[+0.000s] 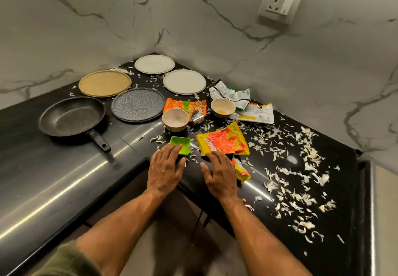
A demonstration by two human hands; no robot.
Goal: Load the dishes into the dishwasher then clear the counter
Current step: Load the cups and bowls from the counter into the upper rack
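On the black corner counter (53, 168) stand a black frying pan (71, 117), a tan plate (104, 83), a speckled grey plate (138, 105), two white plates (154, 64) (184, 81) and two small bowls (175, 119) (223, 107). A small green square dish (181, 145) sits near the counter's inner edge. My left hand (164, 169) lies with straight fingers touching that dish's near side. My right hand (219, 172) rests flat on the near edge of a yellow-orange snack wrapper (224, 143).
More wrappers lie about: an orange one (185, 106) between the bowls, white-green ones (234, 95) (256, 113) by the right wall, a torn yellow piece (242, 171). White peel scraps (301, 179) cover the right counter. A wall socket (280, 3) sits above.
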